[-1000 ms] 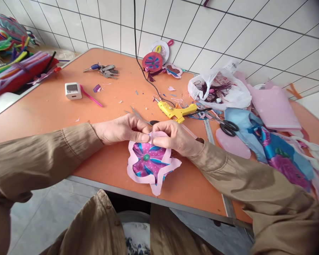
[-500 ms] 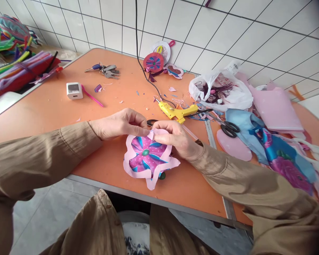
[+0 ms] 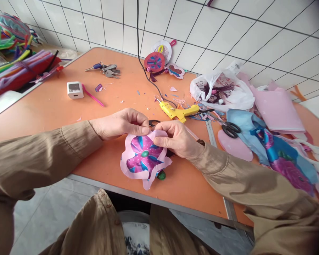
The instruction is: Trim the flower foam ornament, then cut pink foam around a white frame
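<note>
A flower-shaped fabric piece (image 3: 145,154) has a pale pink border round a magenta and blue patterned middle with a green bead at its centre. My left hand (image 3: 124,124) pinches its top edge between thumb and fingers. Close beside it, my right hand (image 3: 174,138) grips the upper right of the border, thumb in front and fingers partly hidden behind. A dark green round bead (image 3: 161,175) shows beneath the piece's lower right edge. Black scissor handles (image 3: 153,123) peek out behind my hands.
Beyond my hands lies a yellow glue gun (image 3: 178,112) with its cord. Black-handled scissors (image 3: 230,129), blue fabric (image 3: 244,124) and a white plastic bag (image 3: 239,95) are at right. Keys (image 3: 110,70) and a white charger (image 3: 75,90) lie at back left, near pipe cleaners (image 3: 21,72).
The flower piece has tilted and its lower part has swung slightly left, showing more of the green bead beneath. Both hands keep their hold, and the right thumb has shifted a little.
</note>
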Demonstrator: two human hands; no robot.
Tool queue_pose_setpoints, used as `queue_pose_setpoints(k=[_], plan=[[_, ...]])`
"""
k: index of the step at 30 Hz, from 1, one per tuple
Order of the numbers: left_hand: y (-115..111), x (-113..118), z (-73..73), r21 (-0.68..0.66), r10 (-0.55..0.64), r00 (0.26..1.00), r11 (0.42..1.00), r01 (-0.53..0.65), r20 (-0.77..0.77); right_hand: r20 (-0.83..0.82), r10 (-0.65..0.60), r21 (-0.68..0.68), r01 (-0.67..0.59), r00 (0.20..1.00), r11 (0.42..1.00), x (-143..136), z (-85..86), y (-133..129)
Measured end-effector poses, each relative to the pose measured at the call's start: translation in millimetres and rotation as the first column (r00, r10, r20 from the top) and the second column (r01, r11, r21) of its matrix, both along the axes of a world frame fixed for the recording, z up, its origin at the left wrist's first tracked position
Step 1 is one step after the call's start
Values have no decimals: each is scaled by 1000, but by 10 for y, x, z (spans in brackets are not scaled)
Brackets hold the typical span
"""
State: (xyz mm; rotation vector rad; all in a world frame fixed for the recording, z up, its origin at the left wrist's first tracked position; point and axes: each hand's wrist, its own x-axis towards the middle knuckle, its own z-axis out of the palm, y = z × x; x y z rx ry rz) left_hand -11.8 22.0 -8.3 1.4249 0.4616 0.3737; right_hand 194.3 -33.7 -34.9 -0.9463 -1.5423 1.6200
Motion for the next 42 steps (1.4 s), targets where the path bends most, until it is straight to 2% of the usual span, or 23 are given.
queue_pose_setpoints(k=[6, 9, 12, 16, 19, 24, 29, 34, 42], plan=[[-33, 24, 1, -79, -11, 999, 997, 15, 39, 11, 21, 34, -22, 1000, 999, 6, 25, -6], [-45, 32, 1, -74, -17, 999, 997, 20, 50, 29, 7, 78, -9, 1000, 997, -1, 43, -28], [-42, 24, -6, -78, -7, 999, 997, 10, 31, 46, -18, 124, 12, 999, 992, -19, 59, -53], [-6, -11, -14, -193, 18, 1000, 981, -16, 9, 55, -82, 166, 72, 995, 984, -39, 58, -61], [19, -32, -29, -174, 1, 1000, 985, -5, -25, 32, -119, 190, 111, 992, 975, -36, 42, -49], [23, -24, -112, -209, 146, 989, 968, -137, 29, -6, -122, 188, 121, 993, 975, -16, 4, -24], [17, -8, -140, -280, 166, 985, 949, -146, 48, -4, -83, 153, 83, 997, 985, 15, -25, -12], [-6, 4, -106, -277, 185, 982, 946, -169, 35, -56, -41, 139, 49, 998, 989, 12, 4, -18], [-54, 31, -92, -370, 196, 980, 913, -173, 25, 51, -141, 158, 131, 989, 979, -68, 56, -47]])
